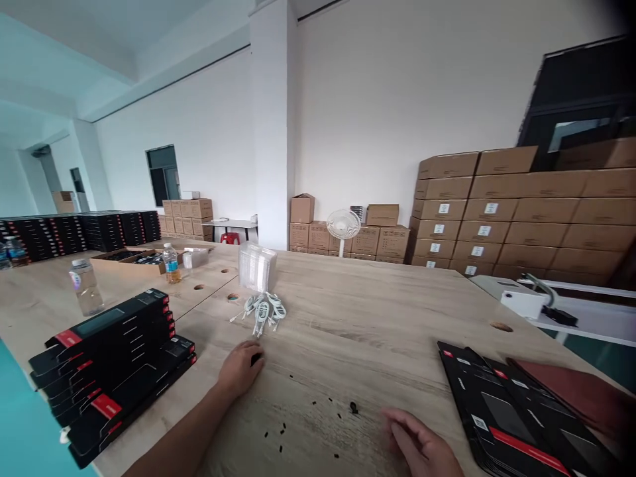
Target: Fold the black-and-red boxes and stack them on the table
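Observation:
My left hand (241, 368) rests on the wooden table (348, 324), fingers curled over a small dark object at its fingertips. My right hand (420, 442) lies flat and open on the table near the front edge, holding nothing. Small black bits (318, 414) are scattered on the wood between the two hands. A bundle of coiled white cables (262, 310) lies just beyond my left hand, in front of a stack of clear plastic trays (256, 266).
A stack of black flat boxes with red labels (112, 361) sits at the left. More flat black packaging (517, 414) lies at the right beside a dark red sheet (581, 391). Two water bottles (85, 286) stand at the back left. Cardboard cartons (521, 212) line the wall.

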The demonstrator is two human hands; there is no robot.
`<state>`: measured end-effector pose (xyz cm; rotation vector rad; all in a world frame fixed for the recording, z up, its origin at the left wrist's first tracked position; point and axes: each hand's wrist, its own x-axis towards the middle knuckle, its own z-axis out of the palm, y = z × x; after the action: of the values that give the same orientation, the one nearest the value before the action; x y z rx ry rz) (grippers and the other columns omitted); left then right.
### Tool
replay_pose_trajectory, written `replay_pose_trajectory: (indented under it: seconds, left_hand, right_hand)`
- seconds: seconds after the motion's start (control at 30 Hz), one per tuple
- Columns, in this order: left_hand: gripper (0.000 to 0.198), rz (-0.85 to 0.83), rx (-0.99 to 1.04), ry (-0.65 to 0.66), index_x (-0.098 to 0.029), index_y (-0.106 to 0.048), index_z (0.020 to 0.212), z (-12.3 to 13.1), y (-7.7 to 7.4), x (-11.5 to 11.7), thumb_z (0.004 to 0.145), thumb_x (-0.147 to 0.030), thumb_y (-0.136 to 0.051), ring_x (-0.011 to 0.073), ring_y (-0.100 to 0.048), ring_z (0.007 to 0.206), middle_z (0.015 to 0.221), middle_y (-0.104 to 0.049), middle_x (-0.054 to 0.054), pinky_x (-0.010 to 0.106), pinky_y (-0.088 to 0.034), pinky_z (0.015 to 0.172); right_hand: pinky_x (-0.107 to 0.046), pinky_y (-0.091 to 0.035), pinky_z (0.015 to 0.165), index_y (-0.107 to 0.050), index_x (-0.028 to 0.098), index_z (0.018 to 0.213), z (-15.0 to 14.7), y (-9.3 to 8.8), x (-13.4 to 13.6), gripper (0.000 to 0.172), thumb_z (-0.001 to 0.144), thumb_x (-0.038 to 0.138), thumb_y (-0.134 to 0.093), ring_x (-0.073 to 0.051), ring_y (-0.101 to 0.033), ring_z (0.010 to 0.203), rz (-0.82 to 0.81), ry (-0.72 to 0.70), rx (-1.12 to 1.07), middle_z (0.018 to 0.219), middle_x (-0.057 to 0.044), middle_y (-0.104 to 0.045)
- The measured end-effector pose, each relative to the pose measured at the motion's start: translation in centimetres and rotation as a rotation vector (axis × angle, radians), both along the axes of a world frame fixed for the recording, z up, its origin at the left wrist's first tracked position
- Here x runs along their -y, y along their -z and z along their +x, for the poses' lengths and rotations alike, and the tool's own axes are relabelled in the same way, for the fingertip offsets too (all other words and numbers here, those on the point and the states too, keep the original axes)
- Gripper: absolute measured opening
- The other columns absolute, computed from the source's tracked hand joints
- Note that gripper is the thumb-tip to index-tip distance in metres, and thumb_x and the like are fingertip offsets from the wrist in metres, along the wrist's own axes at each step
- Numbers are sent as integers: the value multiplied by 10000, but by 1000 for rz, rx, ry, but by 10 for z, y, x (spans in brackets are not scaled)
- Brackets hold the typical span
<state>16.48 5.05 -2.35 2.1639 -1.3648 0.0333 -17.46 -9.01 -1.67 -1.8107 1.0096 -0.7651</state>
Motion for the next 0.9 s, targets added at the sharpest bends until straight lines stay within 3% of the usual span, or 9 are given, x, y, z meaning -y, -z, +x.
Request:
replay_pose_trajectory:
  seconds: [0.1,0.2,0.3,0.4,0.47,0.57,0.7,0.9]
  left_hand:
    - [229,-55,-36,122,-229,-714,969,-27,3,29,813,-241,-547,175,-594,1067,1135,-688,43,300,-430,996]
    - [208,-97,-74,218,-229,-722,902,-56,3,53,799,-198,-544,178,-599,1031,1063,-707,34,309,-438,977]
    - [207,-115,-108,288,-240,-725,885,-73,2,64,806,-222,-533,204,-592,1043,1055,-705,39,351,-441,976]
    - [254,-118,-151,323,-256,-708,1005,-72,4,63,804,-310,-564,241,-556,1141,1139,-684,44,435,-345,1091]
    - [388,-115,-201,328,-241,-642,1168,-67,7,61,818,-378,-549,244,-546,1179,1211,-660,62,441,-340,1105]
    - [497,-106,-260,345,-188,-564,1274,-67,9,59,840,-421,-498,234,-574,1155,1236,-649,94,401,-428,1037]
    - [416,-111,-257,445,-204,-663,1141,-96,6,62,787,-401,-570,241,-558,1159,1216,-651,86,374,-418,1042]
    - [358,-109,-239,636,-244,-688,1060,-149,-3,66,738,-396,-647,210,-572,1054,1086,-671,53,325,-463,943]
  right_hand:
    - [-355,-539,723,-682,210,841,-2,-1,-1,371,717,510,-501,-251,-650,736,-167,63,3,782,-74,-704]
    - [-384,-514,847,-670,181,963,-16,-2,8,410,788,447,-412,-271,-632,937,-403,219,-88,1045,-125,-677]
    - [-466,-395,1024,-562,113,1227,-36,-8,22,528,812,367,-356,-316,-474,1236,-630,482,-379,1341,-173,-517]
    - [-507,-272,1098,-382,37,1390,-52,-16,36,652,836,379,-419,-355,-302,1369,-651,676,-776,1476,-217,-350]
    - [-496,-258,1102,-359,1,1397,-55,-18,42,682,850,397,-455,-359,-336,1352,-571,684,-971,1445,-238,-394]
    - [-439,-330,1054,-469,30,1335,-52,-17,45,554,873,334,-443,-328,-450,1278,-514,614,-1078,1359,-209,-516]
    - [-392,-361,1022,-547,42,1269,-45,-15,41,463,902,287,-407,-304,-491,1244,-570,562,-1081,1324,-194,-559]
    - [-425,-264,1081,-573,62,1249,-51,-26,36,431,941,214,-313,-305,-421,1290,-729,570,-1058,1296,-150,-593]
